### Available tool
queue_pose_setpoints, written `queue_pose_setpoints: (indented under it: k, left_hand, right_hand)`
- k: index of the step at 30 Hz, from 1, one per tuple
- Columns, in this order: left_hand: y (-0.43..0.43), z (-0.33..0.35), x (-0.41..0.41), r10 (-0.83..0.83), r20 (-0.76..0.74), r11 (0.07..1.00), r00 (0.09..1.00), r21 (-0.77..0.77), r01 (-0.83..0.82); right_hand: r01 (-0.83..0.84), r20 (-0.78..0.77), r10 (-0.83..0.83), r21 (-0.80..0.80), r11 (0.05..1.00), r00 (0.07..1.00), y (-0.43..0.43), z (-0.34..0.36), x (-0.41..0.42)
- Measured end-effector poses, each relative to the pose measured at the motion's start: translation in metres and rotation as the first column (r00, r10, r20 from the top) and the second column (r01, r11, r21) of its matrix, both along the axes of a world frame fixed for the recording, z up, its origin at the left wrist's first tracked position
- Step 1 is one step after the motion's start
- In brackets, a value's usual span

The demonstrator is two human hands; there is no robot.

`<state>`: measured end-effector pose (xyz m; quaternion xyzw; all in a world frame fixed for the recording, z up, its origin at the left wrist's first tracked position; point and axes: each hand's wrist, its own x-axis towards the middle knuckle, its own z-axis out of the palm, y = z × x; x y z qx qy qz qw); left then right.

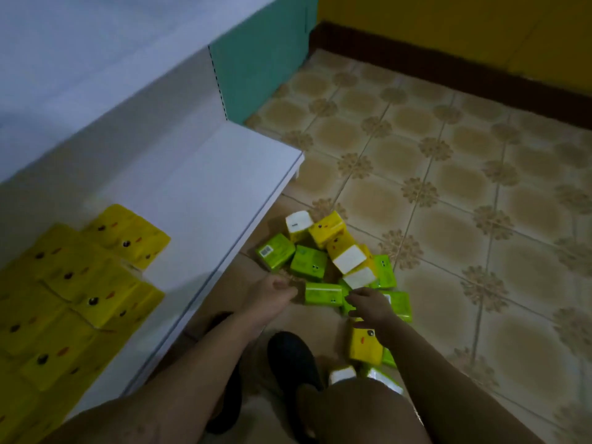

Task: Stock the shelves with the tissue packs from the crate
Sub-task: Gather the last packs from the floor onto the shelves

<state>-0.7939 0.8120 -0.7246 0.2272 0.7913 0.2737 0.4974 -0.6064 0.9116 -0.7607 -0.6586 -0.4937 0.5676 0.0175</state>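
Note:
Several green and yellow tissue packs (pixel 333 251) lie in a loose heap on the tiled floor beside the white bottom shelf (pixel 205 200). Yellow tissue packs (pixel 83 283) are stacked on the shelf's left part. My left hand (pixel 275 291) reaches low, just left of a green pack (pixel 322 293), fingers loosely curled and holding nothing. My right hand (pixel 368 304) rests on top of green packs in the heap, fingers bent over them; whether it grips one is unclear. A yellow pack (pixel 365 344) lies under my right wrist. No crate is visible.
A teal end panel (pixel 259 59) closes the shelf at the far side. Patterned floor tiles (pixel 464 187) stretch right to a yellow wall with a dark skirting. My knees and a dark shoe (pixel 291 357) fill the bottom of the view.

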Motion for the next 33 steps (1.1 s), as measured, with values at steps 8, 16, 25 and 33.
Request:
queue_pose_setpoints:
  k: [8,16,25,33]
  left_hand:
    - [0.045,-0.166,-0.005,0.178,0.261,0.971,0.949,-0.204,-0.125]
    - [0.06,-0.247,0.01,0.265,0.545,0.963,0.795,-0.196,-0.186]
    - [0.054,-0.281,-0.001,0.187,0.398,0.978,0.898,-0.162,-0.132]
    - [0.051,-0.29,-0.007,0.224,0.407,0.974,0.886,-0.116,-0.193]
  right_hand:
    - [-0.114,0.279,0.106,0.012,0.993,0.955,0.043,-0.17,-0.018]
    - [-0.022,0.161,0.004,0.108,0.994,0.987,0.029,-0.234,-0.034]
    - [-0.34,0.144,0.332,0.036,0.94,0.932,0.017,-0.252,-0.039]
    - [-0.141,-0.207,0.099,-0.199,0.97,0.973,0.029,-0.24,-0.059]
